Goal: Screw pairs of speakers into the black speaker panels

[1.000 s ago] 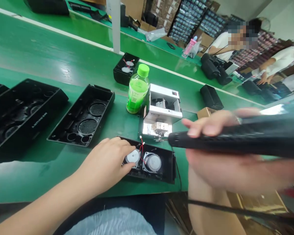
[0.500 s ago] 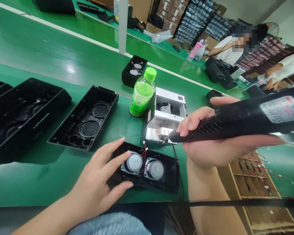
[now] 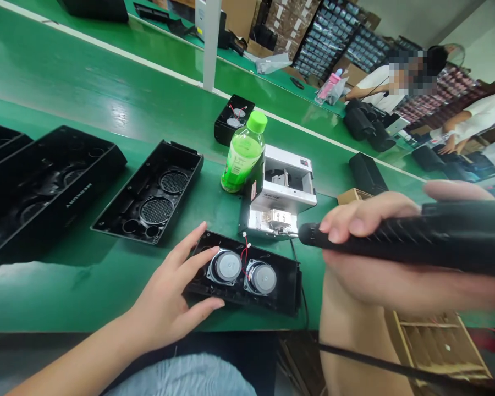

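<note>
My right hand [image 3: 367, 278] is wrapped around a black electric screwdriver [image 3: 404, 236], held level. The screwdriver's bit points left, at the front of a white screw feeder [image 3: 268, 202]; whether it touches a screw there is too small to tell. Below lies a black speaker housing [image 3: 286, 289] with two round speaker drivers [image 3: 227, 267], [image 3: 264, 279] set in it and thin red wires [image 3: 245, 254] between them. My left hand [image 3: 165, 297] straddles the housing's left end, fingers spread, with the index fingertip close to the left driver.
A green-capped drink bottle [image 3: 242, 154] stands beside the feeder. Open black housings [image 3: 157, 192], [image 3: 49, 187] lie to the left, and another with wired drivers [image 3: 234, 121] behind. A wooden compartment rack [image 3: 441, 346] sits lower right. Two people [image 3: 379, 82], [image 3: 466, 118] work across the bench.
The screwdriver and my right hand have shifted right and slightly down, with the bit still by the feeder's front. My left hand stays at the housing's left end. The view has shifted slightly.
</note>
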### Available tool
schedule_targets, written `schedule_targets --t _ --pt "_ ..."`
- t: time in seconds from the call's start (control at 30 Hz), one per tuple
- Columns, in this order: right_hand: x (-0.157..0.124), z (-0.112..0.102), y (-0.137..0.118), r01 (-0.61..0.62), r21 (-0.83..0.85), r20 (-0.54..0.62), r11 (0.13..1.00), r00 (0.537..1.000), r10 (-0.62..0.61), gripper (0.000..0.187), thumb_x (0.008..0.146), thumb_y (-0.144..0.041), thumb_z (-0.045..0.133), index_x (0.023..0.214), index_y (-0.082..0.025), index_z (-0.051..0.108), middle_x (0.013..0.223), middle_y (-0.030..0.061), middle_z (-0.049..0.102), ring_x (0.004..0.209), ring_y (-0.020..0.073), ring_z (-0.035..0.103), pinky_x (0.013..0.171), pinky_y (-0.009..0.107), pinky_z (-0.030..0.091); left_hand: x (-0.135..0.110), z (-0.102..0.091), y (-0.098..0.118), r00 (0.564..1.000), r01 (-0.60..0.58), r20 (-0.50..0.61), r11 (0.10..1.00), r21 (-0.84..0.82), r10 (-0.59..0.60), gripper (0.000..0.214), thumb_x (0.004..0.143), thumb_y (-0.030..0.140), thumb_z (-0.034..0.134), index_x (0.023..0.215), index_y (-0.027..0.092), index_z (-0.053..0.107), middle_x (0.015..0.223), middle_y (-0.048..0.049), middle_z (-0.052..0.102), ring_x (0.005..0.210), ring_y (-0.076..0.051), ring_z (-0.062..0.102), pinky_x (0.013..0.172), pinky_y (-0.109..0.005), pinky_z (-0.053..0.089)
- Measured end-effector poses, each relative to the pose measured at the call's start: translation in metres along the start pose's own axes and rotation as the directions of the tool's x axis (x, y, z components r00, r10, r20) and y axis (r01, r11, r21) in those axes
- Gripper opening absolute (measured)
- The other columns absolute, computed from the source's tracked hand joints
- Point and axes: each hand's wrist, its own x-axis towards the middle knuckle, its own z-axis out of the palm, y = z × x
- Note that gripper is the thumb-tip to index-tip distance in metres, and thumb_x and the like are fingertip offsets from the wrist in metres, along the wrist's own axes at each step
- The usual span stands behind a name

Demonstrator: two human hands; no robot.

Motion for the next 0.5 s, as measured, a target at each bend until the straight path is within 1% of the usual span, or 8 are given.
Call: schedule_targets --t 0.03,0.07,0.13,0.2,0.27,0.33,0.4,0.5 --pt "0.002 0.007 0.005 0.053 -0.017 0.015 0.998 0.999 -0.052 0.053 0.085 -0.083 0.071 0.095 -0.030 0.074 0.059 -0.0049 0.064 0.046 0.0218 0.057 0.046 0.040 0.051 0.000 0.000 0.000 1.000 0.003 -0.002 1.000 -0.001 -0.003 0.074 0.102 0.040 0.076 0.167 0.033 0.042 0.187 -0.0160 0.020 0.168 -0.044 0.037 0.129 -0.064 0.048" --pt "0.003 0.013 0.012 0.066 -0.020 0.038 0.998 0.997 -0.065 0.056 0.085 -0.085 0.070 0.091 -0.029 0.073 0.058 -0.0050 0.063 0.044 0.0210 0.056 0.044 0.038 0.049 0.000 0.001 0.000 1.000 0.008 -0.003 1.000 -0.002 -0.008 0.073 0.102 0.040 0.076 0.166 0.033 0.042 0.187 -0.0160 0.020 0.167 -0.044 0.037 0.129 -0.064 0.049" --pt "0.005 0.022 0.024 0.016 0.007 0.057 1.000 0.998 -0.016 0.064 0.082 -0.092 0.069 0.089 -0.029 0.073 0.057 -0.0053 0.061 0.042 0.0193 0.056 0.041 0.035 0.047 0.000 0.001 0.000 1.000 0.014 -0.001 1.000 -0.002 -0.014 0.073 0.102 0.040 0.076 0.166 0.033 0.042 0.187 -0.0163 0.020 0.167 -0.044 0.037 0.129 -0.064 0.049" --pt "0.007 0.025 0.032 -0.014 0.038 0.086 0.999 0.996 0.010 0.071 0.076 -0.098 0.068 0.090 -0.028 0.074 0.056 -0.0055 0.061 0.040 0.0183 0.055 0.040 0.034 0.045 -0.001 0.002 -0.001 1.000 0.011 -0.001 1.000 -0.002 -0.011 0.071 0.102 0.041 0.076 0.165 0.032 0.043 0.187 -0.0166 0.021 0.167 -0.044 0.037 0.129 -0.063 0.049" --pt "0.009 0.023 0.038 -0.033 0.031 0.123 0.999 0.992 0.029 0.073 0.072 -0.099 0.071 0.094 -0.029 0.075 0.055 -0.0062 0.061 0.039 0.0182 0.055 0.038 0.033 0.044 -0.001 0.002 -0.001 1.000 0.009 -0.003 1.000 -0.001 -0.009 0.070 0.102 0.042 0.076 0.164 0.030 0.045 0.187 -0.0168 0.022 0.167 -0.043 0.038 0.129 -0.061 0.050" --pt "0.011 0.020 0.043 -0.002 0.023 0.138 1.000 0.990 -0.001 0.072 0.078 -0.098 0.067 0.097 -0.029 0.075 0.054 -0.0061 0.060 0.038 0.0180 0.053 0.035 0.032 0.042 -0.001 0.003 -0.002 1.000 0.005 -0.012 1.000 0.007 -0.005 0.068 0.102 0.044 0.076 0.162 0.029 0.047 0.186 -0.0171 0.023 0.166 -0.043 0.040 0.128 -0.060 0.051" --pt "0.011 0.016 0.048 0.020 0.030 0.136 0.999 0.990 -0.024 0.072 0.087 -0.096 0.057 0.100 -0.027 0.075 0.052 -0.0054 0.059 0.034 0.0179 0.051 0.031 0.031 0.039 -0.001 0.003 -0.003 1.000 -0.003 -0.025 1.000 0.014 0.003 0.067 0.102 0.045 0.076 0.161 0.028 0.049 0.186 -0.0179 0.025 0.165 -0.043 0.041 0.126 -0.060 0.053" --pt "0.007 0.006 0.050 -0.011 0.024 0.144 1.000 0.990 0.007 0.076 0.088 -0.097 0.053 0.102 -0.025 0.073 0.052 -0.0049 0.060 0.032 0.0182 0.050 0.027 0.031 0.036 -0.001 0.003 -0.003 0.999 -0.001 -0.032 1.000 0.011 0.001 0.066 0.102 0.044 0.076 0.161 0.027 0.050 0.185 -0.0188 0.027 0.165 -0.042 0.041 0.126 -0.061 0.053"
